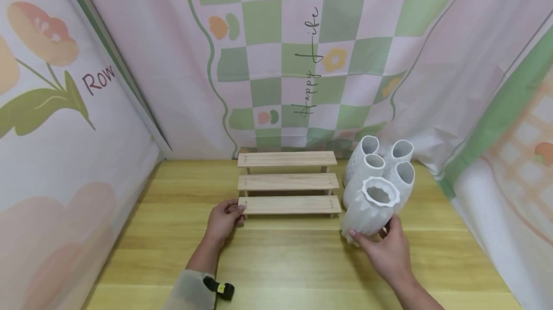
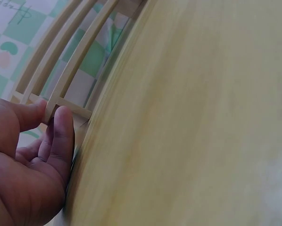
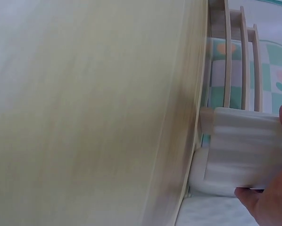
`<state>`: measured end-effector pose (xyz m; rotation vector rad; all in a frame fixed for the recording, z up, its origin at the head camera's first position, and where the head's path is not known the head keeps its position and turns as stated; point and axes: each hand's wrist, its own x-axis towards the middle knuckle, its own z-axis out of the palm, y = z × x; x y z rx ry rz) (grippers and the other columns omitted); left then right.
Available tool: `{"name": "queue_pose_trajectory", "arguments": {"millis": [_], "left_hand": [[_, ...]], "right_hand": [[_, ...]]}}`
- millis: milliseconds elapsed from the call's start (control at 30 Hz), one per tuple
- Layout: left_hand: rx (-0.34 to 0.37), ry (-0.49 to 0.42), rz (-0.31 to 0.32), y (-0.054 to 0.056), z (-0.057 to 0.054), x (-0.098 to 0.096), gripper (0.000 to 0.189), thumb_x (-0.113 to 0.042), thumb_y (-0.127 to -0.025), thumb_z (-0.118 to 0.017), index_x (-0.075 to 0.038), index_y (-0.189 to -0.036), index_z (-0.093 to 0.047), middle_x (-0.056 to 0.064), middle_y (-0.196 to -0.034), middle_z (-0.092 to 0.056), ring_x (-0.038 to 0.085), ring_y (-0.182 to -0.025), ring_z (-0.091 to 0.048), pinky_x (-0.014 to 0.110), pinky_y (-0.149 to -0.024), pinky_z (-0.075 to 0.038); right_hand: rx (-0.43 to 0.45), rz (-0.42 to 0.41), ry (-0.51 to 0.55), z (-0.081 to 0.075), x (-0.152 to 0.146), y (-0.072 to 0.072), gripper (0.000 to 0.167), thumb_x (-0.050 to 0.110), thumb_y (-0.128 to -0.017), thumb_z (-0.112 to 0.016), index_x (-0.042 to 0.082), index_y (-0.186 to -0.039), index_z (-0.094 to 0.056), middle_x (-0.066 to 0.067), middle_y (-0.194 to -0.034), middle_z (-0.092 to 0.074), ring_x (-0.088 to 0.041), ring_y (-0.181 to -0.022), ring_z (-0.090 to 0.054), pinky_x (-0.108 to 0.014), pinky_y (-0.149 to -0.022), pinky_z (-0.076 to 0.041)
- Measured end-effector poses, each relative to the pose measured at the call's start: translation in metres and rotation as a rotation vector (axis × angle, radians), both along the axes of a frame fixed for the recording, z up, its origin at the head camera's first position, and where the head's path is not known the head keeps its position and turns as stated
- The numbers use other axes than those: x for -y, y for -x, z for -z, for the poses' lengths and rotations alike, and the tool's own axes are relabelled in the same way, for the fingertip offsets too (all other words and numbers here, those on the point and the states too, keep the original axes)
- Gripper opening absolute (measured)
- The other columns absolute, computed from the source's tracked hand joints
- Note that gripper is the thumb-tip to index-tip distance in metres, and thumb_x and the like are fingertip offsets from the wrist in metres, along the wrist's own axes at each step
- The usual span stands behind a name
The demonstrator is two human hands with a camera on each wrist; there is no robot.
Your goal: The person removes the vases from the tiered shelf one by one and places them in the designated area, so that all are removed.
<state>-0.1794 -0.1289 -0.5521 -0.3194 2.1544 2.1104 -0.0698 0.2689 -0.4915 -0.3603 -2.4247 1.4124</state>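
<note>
A three-tier wooden stand (image 1: 289,204) of pale slats sits at the middle of the table. My left hand (image 1: 222,221) pinches the left end of its lowest front slat between thumb and fingers, as the left wrist view (image 2: 51,110) also shows. On the right, my right hand (image 1: 389,252) grips a white ribbed vase (image 1: 367,216) with a scalloped rim, thumb on the near side and fingers round the right. That vase tilts slightly; in the right wrist view its base (image 3: 214,150) shows a little off the tabletop. Its rim is outside that view.
Several more white vases (image 1: 375,162) stand upright in a close cluster behind the held one, right of the stand. The wooden table (image 1: 276,267) reaches back to a checkered curtain (image 1: 302,60). Printed fabric walls (image 1: 43,156) border the left and right sides.
</note>
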Motion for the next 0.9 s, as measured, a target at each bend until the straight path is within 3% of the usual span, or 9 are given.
{"name": "queue_pose_trajectory", "arguments": {"millis": [667, 900], "left_hand": [[0.011, -0.007, -0.008, 0.000, 0.000, -0.001, 0.043, -0.011, -0.099, -0.072, 0.007, -0.135, -0.059, 0.017, -0.105, -0.067, 0.022, -0.085, -0.071, 0.032, -0.077, -0.064], [-0.003, -0.001, 0.000, -0.002, 0.001, 0.000, 0.044, -0.013, -0.099, -0.072, 0.007, -0.136, -0.059, 0.017, -0.105, -0.067, 0.022, -0.086, -0.071, 0.032, -0.078, -0.064]], "right_hand": [[0.054, 0.040, -0.033, 0.009, -0.027, 0.002, 0.106, 0.024, -0.072, -0.098, -0.006, -0.152, -0.033, -0.032, -0.145, -0.049, -0.052, -0.130, -0.051, -0.063, -0.107, -0.046], [0.078, 0.043, -0.034, 0.012, -0.032, 0.005, 0.107, 0.026, -0.074, -0.096, -0.005, -0.153, -0.031, -0.032, -0.145, -0.049, -0.047, -0.131, -0.051, -0.062, -0.108, -0.045]]}}
